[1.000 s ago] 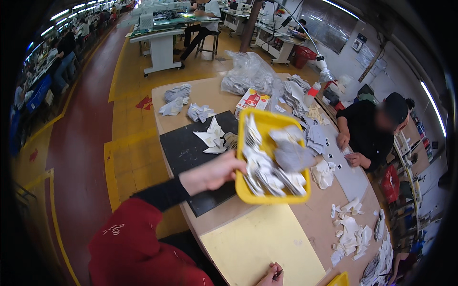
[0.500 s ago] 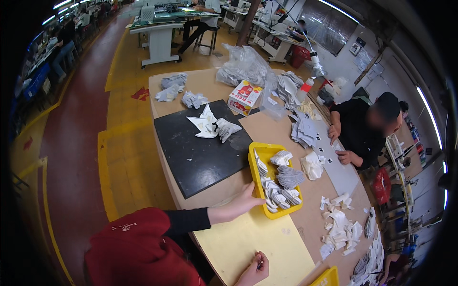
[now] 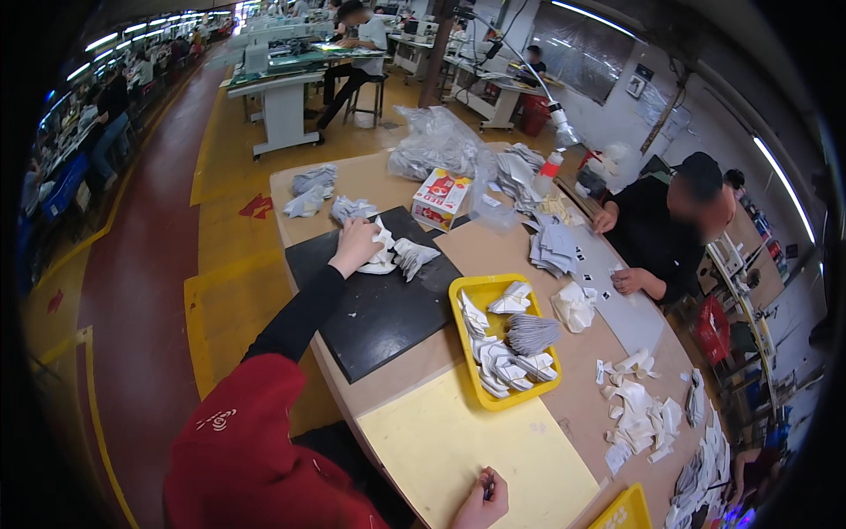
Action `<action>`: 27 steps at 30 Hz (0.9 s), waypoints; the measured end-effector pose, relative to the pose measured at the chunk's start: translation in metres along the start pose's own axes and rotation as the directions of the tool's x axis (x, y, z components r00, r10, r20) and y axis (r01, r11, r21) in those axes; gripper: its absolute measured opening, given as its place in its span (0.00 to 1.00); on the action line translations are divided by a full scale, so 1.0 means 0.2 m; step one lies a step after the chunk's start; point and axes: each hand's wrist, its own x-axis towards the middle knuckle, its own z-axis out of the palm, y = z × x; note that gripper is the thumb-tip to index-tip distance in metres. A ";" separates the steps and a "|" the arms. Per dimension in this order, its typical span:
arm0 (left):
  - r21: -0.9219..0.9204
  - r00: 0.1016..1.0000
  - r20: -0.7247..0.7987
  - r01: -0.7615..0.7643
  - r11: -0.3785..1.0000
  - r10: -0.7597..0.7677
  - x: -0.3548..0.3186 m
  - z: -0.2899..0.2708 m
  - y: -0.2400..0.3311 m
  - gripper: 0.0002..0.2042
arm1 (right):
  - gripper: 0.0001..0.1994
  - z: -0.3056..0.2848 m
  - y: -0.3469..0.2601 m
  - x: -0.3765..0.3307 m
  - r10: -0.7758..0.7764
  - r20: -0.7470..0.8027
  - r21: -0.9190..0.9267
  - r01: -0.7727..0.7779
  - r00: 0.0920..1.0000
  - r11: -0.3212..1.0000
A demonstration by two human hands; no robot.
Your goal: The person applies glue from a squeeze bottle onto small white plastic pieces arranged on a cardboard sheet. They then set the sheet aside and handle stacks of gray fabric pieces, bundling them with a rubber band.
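My left hand (image 3: 355, 244) reaches out over the black board (image 3: 361, 322), its bent fingers closed on a pile of white cut pieces (image 3: 382, 249); the fingertips are partly hidden. Beside that pile lies a grey-white bundle of pieces (image 3: 414, 257). Low in the view, my right hand (image 3: 486, 502) rests over the pale yellow sheet (image 3: 476, 432), closed around a small dark tool whose kind I cannot make out. Between the two hands stands a yellow tray (image 3: 506, 405) with several grey and white stacks of folded pieces in it.
Grey bundles (image 3: 308, 190), a red-and-white box (image 3: 441, 199) and a clear plastic bag (image 3: 436, 145) lie at the far side. Across the table, a person in a dark cap (image 3: 670, 220) works at a grey sheet (image 3: 630, 315). White scraps (image 3: 639, 414) and another yellow tray (image 3: 624, 511) are at right.
My left hand has left the yellow tray's side and moved far and left to the white pieces on the black board. My right hand still holds the dark tool.
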 end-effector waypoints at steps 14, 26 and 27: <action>-0.917 0.781 0.393 0.291 0.275 0.485 -0.49 -0.32 1.08 0.12 | 0.14 -0.45 -0.28 0.22 -0.368 0.497 -0.563 0.615 0.786 0.553; -0.592 0.143 0.690 0.676 0.440 0.710 -0.94 0.00 1.29 0.21 | 0.08 -0.27 -0.29 0.33 0.068 0.330 0.278 -0.166 0.941 0.946; -0.534 0.112 0.713 0.727 0.432 0.693 -0.94 0.01 1.27 0.22 | 0.08 -0.26 -0.30 0.32 0.090 0.340 0.289 -0.195 0.936 0.937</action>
